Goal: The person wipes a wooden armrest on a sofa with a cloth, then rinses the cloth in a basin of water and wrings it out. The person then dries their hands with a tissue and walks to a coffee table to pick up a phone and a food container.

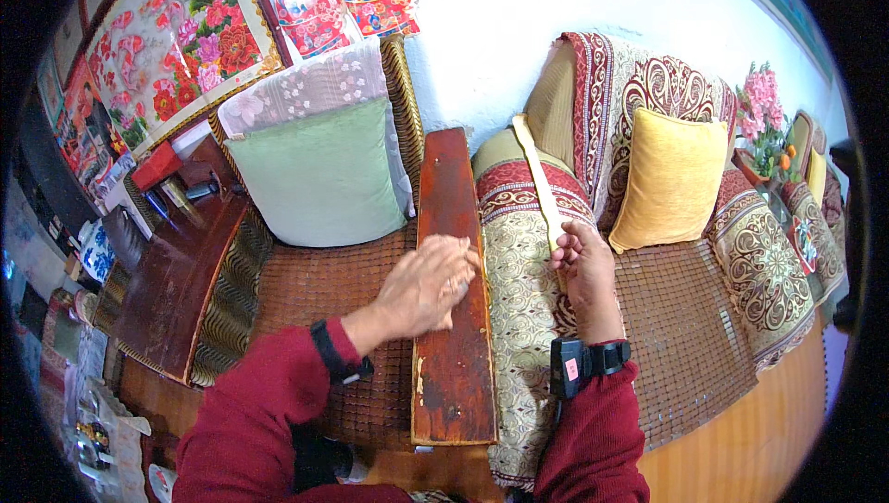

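Note:
My right hand (585, 260) pinches the lower end of a long, pale yellow strip (538, 173), perhaps a brush or duster handle. The strip points up and away over the patterned cover (524, 274) of the sofa arm. My left hand (430, 284), slightly blurred, is over the reddish-brown wooden board (451, 378) between the two seats, with its fingers towards the right. Whether it touches the board or holds something small cannot be told. A light green cushion (319, 173) leans on the left seat's backrest, and a yellow cushion (670, 180) leans on the right one.
Beaded seat mats (680, 336) cover both seats. A dark wooden side table (173, 287) at the left bears a red box (157, 165) and small items. Pink artificial flowers (760, 103) stand at the far right. A framed flower picture (180, 44) is on the wall.

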Available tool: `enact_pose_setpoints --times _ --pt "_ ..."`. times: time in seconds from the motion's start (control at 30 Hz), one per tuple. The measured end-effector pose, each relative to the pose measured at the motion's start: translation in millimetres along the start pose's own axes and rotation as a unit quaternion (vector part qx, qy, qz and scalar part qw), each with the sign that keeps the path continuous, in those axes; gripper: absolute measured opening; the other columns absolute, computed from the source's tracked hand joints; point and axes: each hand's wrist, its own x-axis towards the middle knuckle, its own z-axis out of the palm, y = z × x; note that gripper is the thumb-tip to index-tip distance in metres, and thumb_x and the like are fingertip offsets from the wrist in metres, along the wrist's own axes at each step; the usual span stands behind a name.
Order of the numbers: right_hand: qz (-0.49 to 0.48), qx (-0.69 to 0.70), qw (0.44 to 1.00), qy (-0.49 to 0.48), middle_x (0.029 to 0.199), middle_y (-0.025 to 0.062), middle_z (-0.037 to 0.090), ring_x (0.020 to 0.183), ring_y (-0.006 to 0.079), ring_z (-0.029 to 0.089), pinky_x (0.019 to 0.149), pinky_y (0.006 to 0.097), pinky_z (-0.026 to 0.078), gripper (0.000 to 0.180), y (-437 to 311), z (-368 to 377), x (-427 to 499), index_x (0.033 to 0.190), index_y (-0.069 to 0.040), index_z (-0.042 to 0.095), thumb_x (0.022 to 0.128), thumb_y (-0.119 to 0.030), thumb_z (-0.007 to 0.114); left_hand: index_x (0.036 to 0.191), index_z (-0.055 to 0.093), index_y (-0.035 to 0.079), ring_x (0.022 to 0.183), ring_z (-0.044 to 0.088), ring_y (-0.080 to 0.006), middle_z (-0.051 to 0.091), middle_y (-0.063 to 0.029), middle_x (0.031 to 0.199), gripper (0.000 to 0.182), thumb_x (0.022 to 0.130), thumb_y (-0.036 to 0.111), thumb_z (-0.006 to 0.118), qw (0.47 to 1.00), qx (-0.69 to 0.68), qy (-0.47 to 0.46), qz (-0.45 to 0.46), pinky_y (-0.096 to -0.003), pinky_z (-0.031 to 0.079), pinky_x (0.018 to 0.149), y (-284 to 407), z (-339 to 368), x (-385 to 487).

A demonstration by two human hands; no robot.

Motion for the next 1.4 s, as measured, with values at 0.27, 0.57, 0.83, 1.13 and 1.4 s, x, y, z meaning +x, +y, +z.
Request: enact_pose_setpoints --times 0.27,0.57,0.83,1.13,1.4 --pt "0.000 0.014 1.000 -0.012 0.074 0.0038 0.059 0.056 0.0135 0.057 0.050 0.0266 0.047 0.022 2.2 -1.3 2.4 0.101 -0.003 0.057 0.096 -0.024 0.055 0.137 0.046 0.011 0.131 0.042 -0.0314 0.045 -0.0141 0.140 0.049 0.097 0.039 0.046 0.982 0.074 -0.093 -0.145 -0.0429 0.037 0.107 -87.4 29.8 63.8" --pt "0.007 0.018 1.000 -0.016 0.073 0.0035 0.058 0.056 0.0130 0.056 0.049 0.0261 0.046 0.020 0.7 3.5 2.4 0.100 -0.003 0.057 0.096 -0.022 0.054 0.131 0.047 0.011 0.136 0.034 -0.0312 0.040 -0.0122 0.142 0.044 0.092 0.028 0.056 0.995 0.034 -0.074 -0.062 -0.0455 0.034 0.109 -95.4 30.1 57.0" --pt "0.003 0.009 1.000 -0.018 0.074 0.0031 0.059 0.056 0.0138 0.056 0.051 0.0274 0.047 0.021 1.3 3.2 1.3 0.102 -0.004 0.057 0.094 -0.023 0.057 0.126 0.050 0.009 0.132 0.039 -0.0330 0.043 -0.0120 0.139 0.042 0.087 0.021 0.058 0.995 -0.077 -0.056 -0.002 -0.0469 0.038 0.098 23.0 -26.2 -22.6" --pt "0.004 0.015 1.000 -0.017 0.073 0.0032 0.059 0.056 0.0130 0.057 0.050 0.0260 0.047 0.020 3.0 -0.5 0.9 0.100 -0.004 0.057 0.096 -0.023 0.055 0.130 0.048 0.006 0.127 0.043 -0.0351 0.047 -0.0151 0.135 0.042 0.092 0.025 0.053 0.998 0.018 -0.052 0.015 -0.0468 0.039 0.098 -18.8 -3.7 10.0" --pt "-0.002 0.012 1.000 -0.011 0.073 0.0034 0.059 0.056 0.0126 0.057 0.050 0.0252 0.047 0.020 1.7 0.5 -0.2 0.100 -0.003 0.057 0.096 -0.023 0.055 0.134 0.048 0.010 0.126 0.046 -0.0302 0.049 -0.0151 0.132 0.048 0.097 0.041 0.045 0.984 0.083 -0.100 -0.118 -0.0453 0.041 0.102 -96.9 34.5 80.0"
